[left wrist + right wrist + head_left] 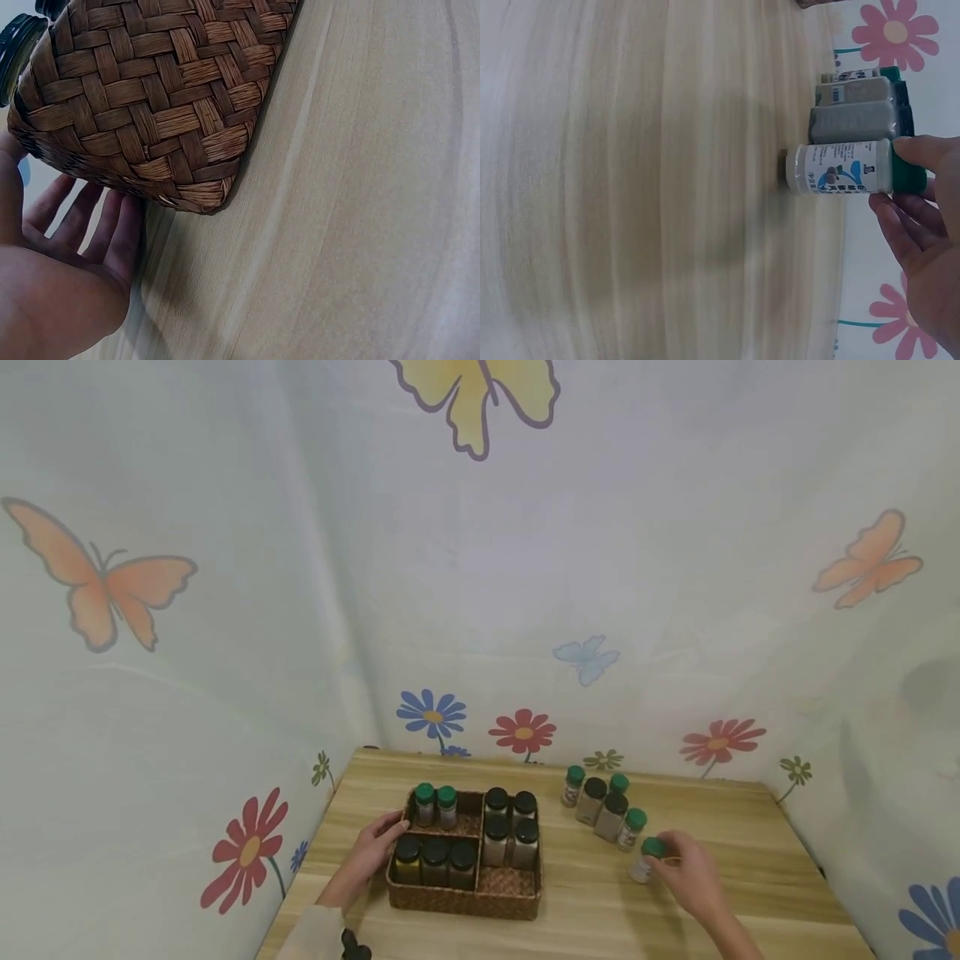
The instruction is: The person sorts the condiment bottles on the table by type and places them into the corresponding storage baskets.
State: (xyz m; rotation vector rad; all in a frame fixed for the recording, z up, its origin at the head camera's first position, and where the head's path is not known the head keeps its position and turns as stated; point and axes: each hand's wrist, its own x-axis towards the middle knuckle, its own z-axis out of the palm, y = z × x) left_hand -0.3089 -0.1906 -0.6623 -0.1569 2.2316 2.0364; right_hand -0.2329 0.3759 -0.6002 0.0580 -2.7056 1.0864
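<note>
The left hand (pixel 377 847) grips the left wall of the woven basket (pixel 463 904), thumb at the rim and fingers against the outside. Well right of the basket, the right hand (pixel 692 870) pinches the green lid of a small labelled bottle (pixel 640 869); whether its base touches the bench (pixel 585 906) is hard to tell. Between that bottle and the basket's back right corner stand two black-lidded jars (pixel 611 818) and three other green-capped bottles (pixel 572 792). Inside the basket, the back left compartment holds two green-topped shakers (pixel 425 810), the front left three dark-lidded jars (pixel 435 868), and the right side four more black-topped jars (pixel 496 847). Behind the basket hangs a flowered cloth (pixel 645 693).
</note>
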